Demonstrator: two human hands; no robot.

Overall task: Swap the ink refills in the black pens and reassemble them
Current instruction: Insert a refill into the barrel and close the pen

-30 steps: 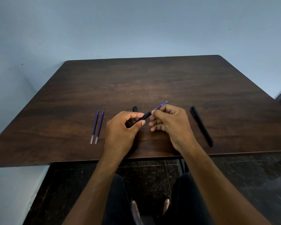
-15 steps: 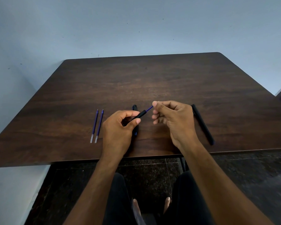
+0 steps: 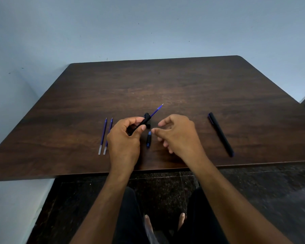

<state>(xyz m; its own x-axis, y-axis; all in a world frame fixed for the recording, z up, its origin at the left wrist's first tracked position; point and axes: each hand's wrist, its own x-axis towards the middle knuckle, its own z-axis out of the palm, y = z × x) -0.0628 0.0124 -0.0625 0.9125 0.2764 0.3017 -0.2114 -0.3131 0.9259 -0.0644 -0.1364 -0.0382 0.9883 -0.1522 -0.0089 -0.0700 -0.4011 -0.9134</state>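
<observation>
**Asker:** What are the person's hands doing?

**Describer:** The left hand [image 3: 125,136] pinches a black pen barrel [image 3: 142,123] between thumb and fingers, holding it tilted above the dark wooden table [image 3: 183,88]. A blue ink refill [image 3: 156,110] pokes out of the barrel's far end, tip pointing up and away. The right hand [image 3: 179,134] hovers just beside it, fingers loosely spread and curled, holding nothing.

**Asker:** Where are the other pen parts?

**Describer:** A small black and blue pen piece [image 3: 148,140] lies on the table between the two hands. Another black piece [image 3: 147,118] sits behind the barrel, partly hidden. Two spare refills [image 3: 105,136] lie side by side just left of the left hand. A whole black pen [image 3: 220,134] lies well apart to the right.

**Asker:** How should the step go?

**Describer:** It looks like the refill is seated and the front piece goes on next. The left hand should keep the barrel steady while the right picks up the piece from the table, slides it straight over the tip and twists gently, without bending the thin refill.

**Asker:** What changed from half a second ago?

**Describer:** Then, the right fingers pinched the refill at the barrel's mouth. Now they have let go and opened, and the refill's tip stands clear.
</observation>
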